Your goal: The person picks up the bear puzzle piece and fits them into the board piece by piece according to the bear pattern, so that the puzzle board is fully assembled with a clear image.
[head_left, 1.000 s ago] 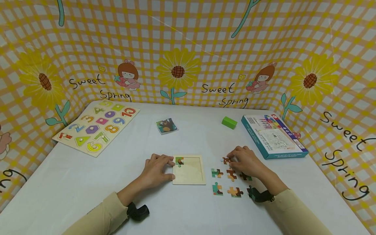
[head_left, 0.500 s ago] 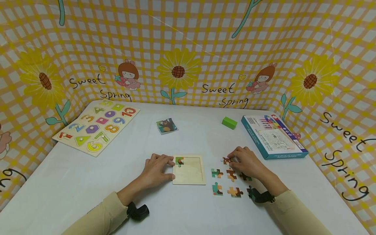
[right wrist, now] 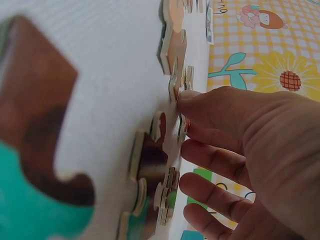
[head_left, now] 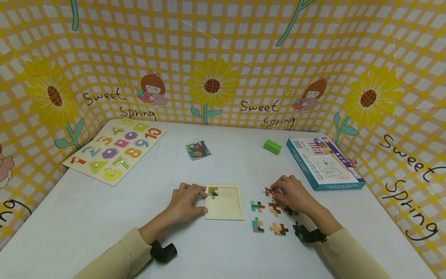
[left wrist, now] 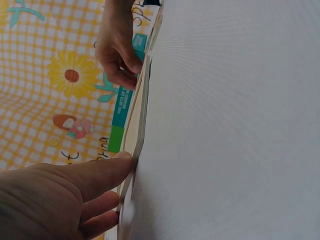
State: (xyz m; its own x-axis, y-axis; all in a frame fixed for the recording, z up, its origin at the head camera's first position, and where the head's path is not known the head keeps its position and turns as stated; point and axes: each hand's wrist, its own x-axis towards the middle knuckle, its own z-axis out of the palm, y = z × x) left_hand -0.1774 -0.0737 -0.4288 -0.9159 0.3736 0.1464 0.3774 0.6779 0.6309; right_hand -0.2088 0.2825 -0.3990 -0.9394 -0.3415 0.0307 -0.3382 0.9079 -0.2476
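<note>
My left hand (head_left: 186,201) rests against the left edge of a shallow square wooden puzzle tray (head_left: 226,216), thumb and fingertips apart along its rim. One green and brown puzzle piece (head_left: 212,192) lies in the tray's far left corner. To the tray's right, my right hand (head_left: 292,193) pinches a brown puzzle piece (head_left: 268,191) down at the table, with thumb and index finger; the other fingers hang loosely in the right wrist view. Several loose pieces lie near it, among them a green and tan one (head_left: 257,206) and a tan and brown one (head_left: 279,228). My right hand and wrist partly cover others.
A number and shape board (head_left: 116,151) lies at the far left. Behind the tray is a small bear picture (head_left: 198,149). A green block (head_left: 272,146) and a teal-sided box (head_left: 325,162) stand at the back right. Checked cloth walls surround the white table (head_left: 209,252).
</note>
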